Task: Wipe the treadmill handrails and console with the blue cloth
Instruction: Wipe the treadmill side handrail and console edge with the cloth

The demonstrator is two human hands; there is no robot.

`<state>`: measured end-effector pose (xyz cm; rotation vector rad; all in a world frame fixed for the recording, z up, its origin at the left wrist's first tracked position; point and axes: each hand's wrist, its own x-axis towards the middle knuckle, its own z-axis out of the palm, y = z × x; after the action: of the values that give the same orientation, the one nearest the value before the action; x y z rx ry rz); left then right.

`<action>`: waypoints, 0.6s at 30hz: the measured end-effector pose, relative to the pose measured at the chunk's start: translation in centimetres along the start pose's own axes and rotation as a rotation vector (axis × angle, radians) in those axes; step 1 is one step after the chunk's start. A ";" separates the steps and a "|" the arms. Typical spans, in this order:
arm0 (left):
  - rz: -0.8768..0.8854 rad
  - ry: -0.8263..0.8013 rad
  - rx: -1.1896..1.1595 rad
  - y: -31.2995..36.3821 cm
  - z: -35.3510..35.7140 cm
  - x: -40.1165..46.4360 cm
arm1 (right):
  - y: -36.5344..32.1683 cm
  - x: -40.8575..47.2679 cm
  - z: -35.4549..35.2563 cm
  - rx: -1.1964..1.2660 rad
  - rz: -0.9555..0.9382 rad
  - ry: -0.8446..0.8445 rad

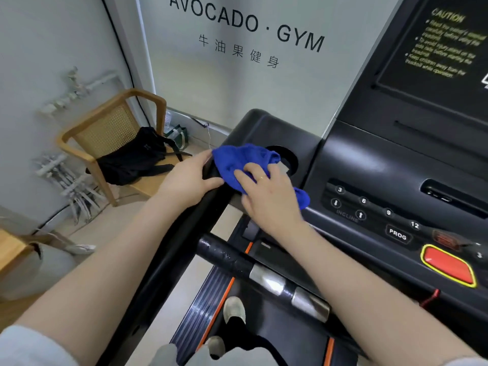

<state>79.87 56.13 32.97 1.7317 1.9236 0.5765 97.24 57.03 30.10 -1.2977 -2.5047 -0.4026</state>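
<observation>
I'm on the treadmill (264, 326), pressing the blue cloth (237, 162) onto the console (369, 159) corner beside the cup holder (286, 154), just where the left handrail (182, 233) joins. My right hand (266, 196) lies flat on the cloth, fingers straight; my left hand (190, 178) wraps the handrail top, thumb against the cloth's edge. My worry: sweep too far right and I'd likely press the incline buttons (348, 207), or bunch cloth into the cup holder.
</observation>
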 end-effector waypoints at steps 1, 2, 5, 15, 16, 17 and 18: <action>-0.048 0.020 0.005 0.0 0.2 -0.3 | 1.0 -1.1 -0.3 -0.013 -0.125 0.019; -0.081 0.028 0.006 -0.2 0.2 -0.5 | 2.0 -2.1 -0.7 -0.012 -0.227 0.034; -0.095 0.035 -0.043 -0.4 -0.1 -1.3 | 3.6 -4.2 -1.3 -0.083 -0.396 0.030; -0.083 0.041 0.115 -2.3 -1.0 -6.1 | -1.2 -1.4 -0.6 -0.086 -0.268 -0.073; -0.084 0.025 0.079 -2.7 -1.2 -6.6 | -1.5 -1.9 -1.4 0.085 -0.113 -0.078; -0.075 0.004 0.062 -3.1 -1.4 -7.2 | -2.0 -2.3 -2.7 0.230 0.047 -0.071; -0.066 -0.028 0.067 -3.5 -1.5 -7.7 | -2.5 -2.9 -3.7 0.357 0.198 -0.057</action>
<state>76.86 48.07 32.61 1.7007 1.9937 0.4664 97.22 52.15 32.09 -1.4014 -2.3221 0.1232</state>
